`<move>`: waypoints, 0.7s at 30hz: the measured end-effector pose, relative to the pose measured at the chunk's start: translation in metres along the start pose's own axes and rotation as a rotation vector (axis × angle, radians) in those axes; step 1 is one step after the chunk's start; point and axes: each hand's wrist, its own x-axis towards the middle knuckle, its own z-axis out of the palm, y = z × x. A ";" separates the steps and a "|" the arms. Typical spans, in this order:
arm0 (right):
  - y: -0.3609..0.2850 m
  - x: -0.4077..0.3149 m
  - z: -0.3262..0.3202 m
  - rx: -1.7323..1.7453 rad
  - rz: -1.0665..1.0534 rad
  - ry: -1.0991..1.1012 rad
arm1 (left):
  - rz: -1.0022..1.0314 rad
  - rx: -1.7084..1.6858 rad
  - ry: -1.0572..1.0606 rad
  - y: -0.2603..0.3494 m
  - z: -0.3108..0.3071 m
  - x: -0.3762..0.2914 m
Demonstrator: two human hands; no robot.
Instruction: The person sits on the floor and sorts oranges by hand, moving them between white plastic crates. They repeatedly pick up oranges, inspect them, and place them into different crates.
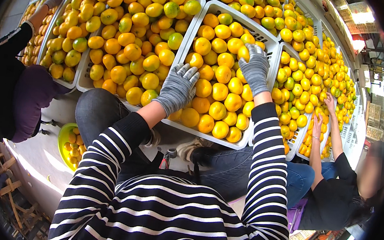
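Both my hands wear grey knitted gloves. Before me is a white plastic crate filled with orange citrus fruit, a few of them partly green. My left hand lies palm down over the crate's left rim, fingers spread, touching fruit beside it. Near the crate's right rim, my right hand rests with its fingertips at an orange citrus fruit; whether it grips the fruit is hard to tell. Left of this crate stands another white crate, heaped with yellow, orange and greenish citrus.
Several more full crates spread ahead and to both sides. A yellow-green basin of small citrus sits on the floor at left. At right a co-worker reaches bare hands into the crates; at far left another person's gloved hand touches fruit.
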 end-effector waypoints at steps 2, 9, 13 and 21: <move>-0.007 -0.009 -0.006 -0.131 -0.216 -0.025 | -0.005 0.014 -0.021 0.002 0.000 0.003; -0.073 0.001 0.027 -0.080 -0.253 -0.737 | 0.032 -0.009 -0.121 -0.001 -0.016 0.013; -0.045 0.008 0.022 0.322 -0.186 -0.730 | 0.040 -0.023 -0.097 -0.004 -0.020 0.021; 0.044 0.006 -0.016 1.313 0.630 -0.167 | 0.039 -0.021 -0.052 -0.005 -0.012 0.027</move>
